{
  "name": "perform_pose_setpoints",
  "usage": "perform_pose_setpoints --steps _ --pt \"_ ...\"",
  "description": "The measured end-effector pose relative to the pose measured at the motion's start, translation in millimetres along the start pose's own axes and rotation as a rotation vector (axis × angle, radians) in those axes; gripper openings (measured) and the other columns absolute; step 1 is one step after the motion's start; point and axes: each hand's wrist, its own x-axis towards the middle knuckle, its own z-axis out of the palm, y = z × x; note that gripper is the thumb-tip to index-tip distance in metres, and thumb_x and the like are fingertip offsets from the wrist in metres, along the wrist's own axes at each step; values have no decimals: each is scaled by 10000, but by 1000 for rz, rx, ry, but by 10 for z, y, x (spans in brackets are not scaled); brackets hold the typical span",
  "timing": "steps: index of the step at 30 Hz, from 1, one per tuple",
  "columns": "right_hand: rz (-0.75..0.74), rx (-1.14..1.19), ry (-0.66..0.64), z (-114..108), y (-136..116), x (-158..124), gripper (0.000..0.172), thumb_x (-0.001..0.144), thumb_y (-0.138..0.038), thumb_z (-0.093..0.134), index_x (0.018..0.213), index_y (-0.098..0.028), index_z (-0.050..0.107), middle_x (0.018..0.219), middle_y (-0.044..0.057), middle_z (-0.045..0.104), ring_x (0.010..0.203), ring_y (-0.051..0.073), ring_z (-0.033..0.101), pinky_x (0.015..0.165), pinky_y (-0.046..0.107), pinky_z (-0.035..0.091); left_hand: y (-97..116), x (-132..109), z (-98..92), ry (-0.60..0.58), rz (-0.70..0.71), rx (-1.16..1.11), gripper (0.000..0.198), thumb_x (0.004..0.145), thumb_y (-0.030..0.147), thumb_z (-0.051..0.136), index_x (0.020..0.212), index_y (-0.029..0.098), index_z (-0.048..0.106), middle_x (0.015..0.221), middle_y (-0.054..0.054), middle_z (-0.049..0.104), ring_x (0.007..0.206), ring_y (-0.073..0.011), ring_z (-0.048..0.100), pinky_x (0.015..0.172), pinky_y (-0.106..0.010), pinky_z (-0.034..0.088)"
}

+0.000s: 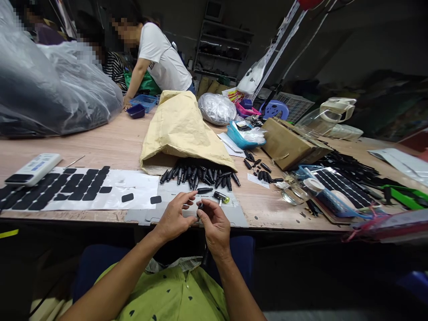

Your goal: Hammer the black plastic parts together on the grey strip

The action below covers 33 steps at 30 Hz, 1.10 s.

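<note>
My left hand [174,216] and my right hand [216,223] meet at the near edge of the wooden table [113,142]. Together they pinch a small black part [200,206] between the fingertips; both hands are closed on it. Just beyond lie a single black piece [204,190] and a small yellow-green tipped item [221,197]. A pile of black tube-shaped parts [197,174] spills from the mouth of a tan paper sack [180,127]. A white sheet with several black adhesive pads [76,187] lies to the left.
A white remote control [33,168] rests at the left. A cardboard box [287,142], blue trays [244,136], solar panels [337,185] and tape [312,183] crowd the right. Large plastic bags [50,93] sit at the far left. Other people work at the far end.
</note>
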Motion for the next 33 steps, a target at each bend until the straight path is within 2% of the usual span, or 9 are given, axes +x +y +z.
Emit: perform_pose_setpoints --steps 2,6,11,16,22,27,30,31,33 --pt "-45 -79 19 -10 -16 -5 228 853 -284 672 1077 -248 688 1111 52 676 1057 215 631 958 406 502 16 -3 19 -17 -8 -4 668 688 168 753 1332 253 596 1159 -76 650 974 -196 622 904 -343 515" --pt "-111 -211 14 -25 -70 -2 207 865 -274 663 1070 -260 693 1092 40 683 1039 211 616 947 398 483 21 -9 66 -98 -84 -89 576 772 241 702 1337 209 591 908 -41 710 811 -174 643 769 -294 527" --pt "-158 -238 -3 -31 -137 15 334 861 -250 661 1192 -285 640 1123 34 682 1020 205 629 914 383 494 13 4 88 -79 -48 -89 488 779 181 655 1264 227 652 1033 -53 727 846 -180 652 739 -265 524" --pt "-266 -326 -38 -67 -191 56 255 872 -212 632 1109 -293 682 1092 29 692 1015 213 628 893 385 502 28 77 81 -76 10 -20 442 755 104 626 1168 232 713 907 -21 739 806 -171 645 766 -265 500" --pt "-317 -448 -29 -150 -186 193 232 890 -229 608 1109 -275 668 1071 50 684 1019 222 622 827 381 536 5 260 94 -57 58 70 211 752 161 680 926 211 788 857 -44 738 791 -190 644 723 -269 468" --pt "-308 -448 -64 -207 -237 296 275 883 -247 628 1154 -276 661 1122 61 667 995 212 626 794 364 550 -68 450 114 -109 96 48 198 773 201 682 946 186 777 856 -54 710 795 -182 615 713 -268 453" --pt "-207 -376 -40 -429 -242 543 430 859 -313 668 1283 -277 602 1142 59 665 916 187 640 768 351 564 -151 531 121 -121 69 24 207 776 219 692 966 173 762 909 -60 697 838 -187 609 746 -277 461" --pt "-158 -358 2 -565 -224 692 416 854 -350 668 1258 -263 622 1118 61 674 896 187 644 743 345 571 -184 551 123 -127 59 25 207 775 217 693 966 168 759 916 -59 690 842 -186 606 756 -282 460" --pt "-51 -435 178 -917 -154 1086 364 859 -427 627 1146 -209 682 1010 72 702 844 199 654 675 336 570 -245 579 123 -145 47 26 213 781 208 685 977 158 751 923 -58 676 842 -183 598 773 -290 456"
